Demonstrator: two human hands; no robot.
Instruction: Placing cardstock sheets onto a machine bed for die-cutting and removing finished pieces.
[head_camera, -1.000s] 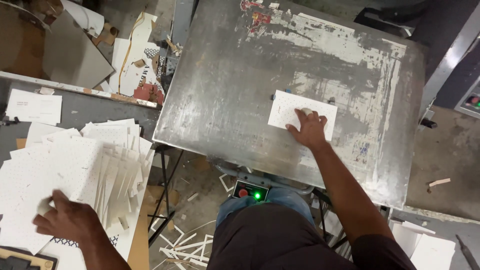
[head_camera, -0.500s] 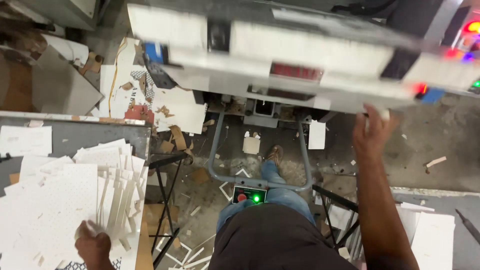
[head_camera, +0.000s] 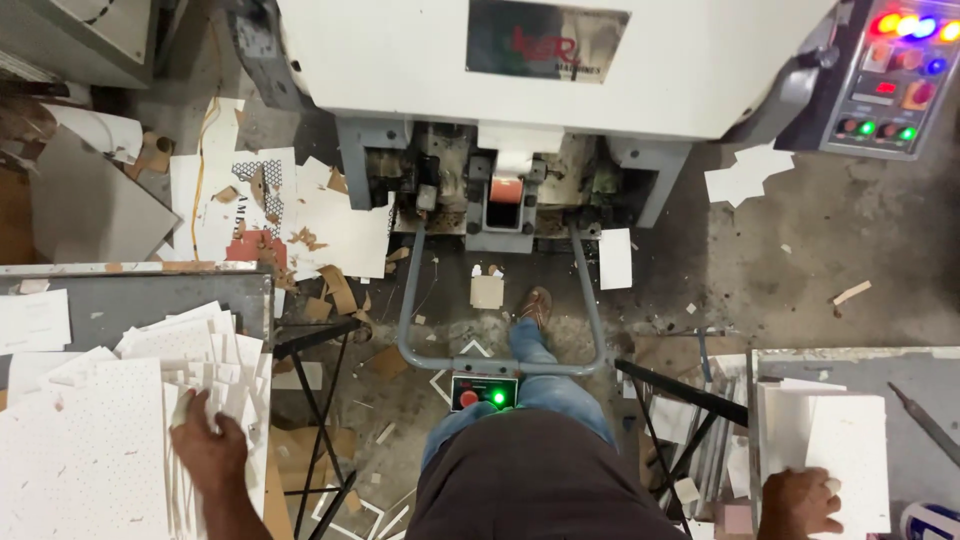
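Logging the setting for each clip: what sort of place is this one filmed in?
Probably a small paper or card-cutting workshop. A white floor-standing press machine has a lit control panel, card offcuts litter the concrete floor, and the left hand and right hand rest on stacks of white cut sheets.

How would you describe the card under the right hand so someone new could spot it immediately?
Start at the grey table at lower right, beside the person's leg. A white stack lies on it, and the right hand rests on the bottom edge of the top card. It is plain white, unlike the dotted sheets fanned under the left hand.
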